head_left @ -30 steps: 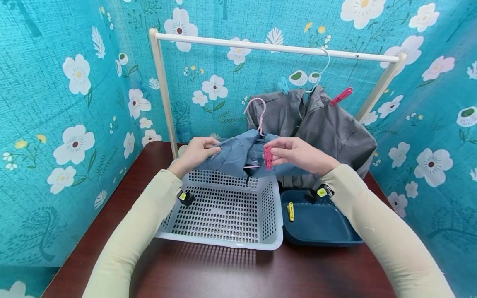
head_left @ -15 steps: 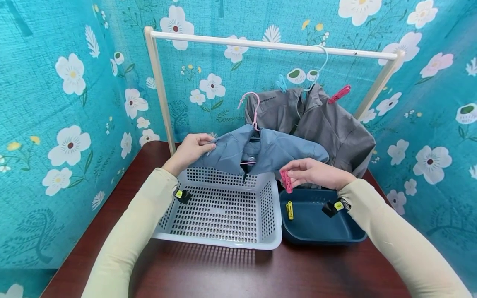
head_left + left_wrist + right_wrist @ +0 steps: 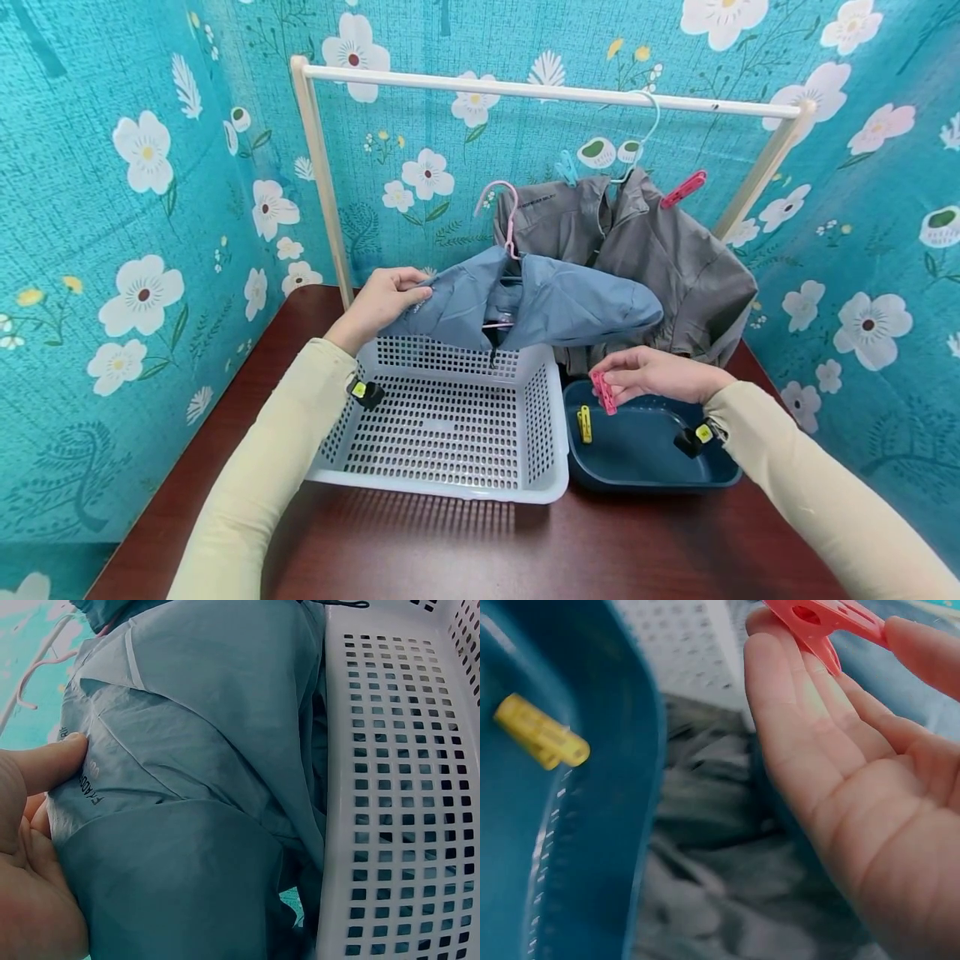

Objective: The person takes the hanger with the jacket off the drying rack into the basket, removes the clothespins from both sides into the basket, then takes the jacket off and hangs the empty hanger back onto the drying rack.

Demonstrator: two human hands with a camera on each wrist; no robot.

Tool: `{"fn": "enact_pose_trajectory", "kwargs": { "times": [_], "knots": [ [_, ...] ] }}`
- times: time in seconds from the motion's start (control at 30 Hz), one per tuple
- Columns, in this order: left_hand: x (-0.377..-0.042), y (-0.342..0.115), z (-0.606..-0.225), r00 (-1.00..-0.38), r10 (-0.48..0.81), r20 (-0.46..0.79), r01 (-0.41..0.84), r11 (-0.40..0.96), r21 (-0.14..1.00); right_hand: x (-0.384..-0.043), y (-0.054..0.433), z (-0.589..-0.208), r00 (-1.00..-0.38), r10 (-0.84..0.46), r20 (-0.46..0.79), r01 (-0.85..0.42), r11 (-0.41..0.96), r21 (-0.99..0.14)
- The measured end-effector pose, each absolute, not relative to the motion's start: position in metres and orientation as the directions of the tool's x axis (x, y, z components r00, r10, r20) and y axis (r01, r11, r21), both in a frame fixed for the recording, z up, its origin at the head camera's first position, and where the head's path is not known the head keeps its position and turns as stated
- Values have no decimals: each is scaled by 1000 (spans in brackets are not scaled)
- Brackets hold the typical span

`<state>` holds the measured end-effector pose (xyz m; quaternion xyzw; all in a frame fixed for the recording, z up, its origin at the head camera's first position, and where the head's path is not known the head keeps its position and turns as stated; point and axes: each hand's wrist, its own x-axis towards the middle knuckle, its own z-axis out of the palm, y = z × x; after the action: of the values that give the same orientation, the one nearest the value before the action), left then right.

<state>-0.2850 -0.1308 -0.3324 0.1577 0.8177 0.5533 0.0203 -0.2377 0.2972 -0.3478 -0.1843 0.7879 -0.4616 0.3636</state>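
A blue jacket [image 3: 585, 302] is draped on a pink hanger [image 3: 512, 218] above the back of the white basket. My left hand [image 3: 384, 302] pinches the jacket's left shoulder, thumb on top beside printed lettering in the left wrist view. The hanger's hook stands up free of the rail. My right hand [image 3: 660, 375] holds a pink clothespin [image 3: 603, 393] between thumb and fingers, above the dark blue bin [image 3: 652, 483]. In the right wrist view the same clothespin [image 3: 832, 621] sits at the fingertips. A yellow clothespin [image 3: 585, 425] lies in the bin.
A grey jacket [image 3: 675, 267] hangs from the wooden rack's rail [image 3: 480, 83] on a light blue hanger [image 3: 651, 133]. A blue clip [image 3: 567, 168] and a red clothespin [image 3: 684, 190] are on its shoulders. The perforated white basket [image 3: 442, 490] stands on the dark table.
My right hand has moved from the front of the blue jacket rightward and down over the bin, carrying the pink clothespin. My left hand still pinches the jacket's shoulder, nearly unmoved.
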Motion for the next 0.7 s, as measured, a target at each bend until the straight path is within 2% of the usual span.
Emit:
{"fn": "enact_pose_trajectory", "kwargs": {
  "times": [0.23,0.53,0.7],
  "knots": [
    [-282,-131,-329,-950,276,143,232,321,918,-240,311,-367,-630,-625,-460,104,519,-848],
    [-283,-131,-330,-955,266,129,216,327,920,-248,328,-393,-624,-586,-516,182,533,-826],
    [-283,-131,-330,-954,267,135,224,338,914,-252,335,-407,-641,-532,-553,222,562,-797]
  ]
}}
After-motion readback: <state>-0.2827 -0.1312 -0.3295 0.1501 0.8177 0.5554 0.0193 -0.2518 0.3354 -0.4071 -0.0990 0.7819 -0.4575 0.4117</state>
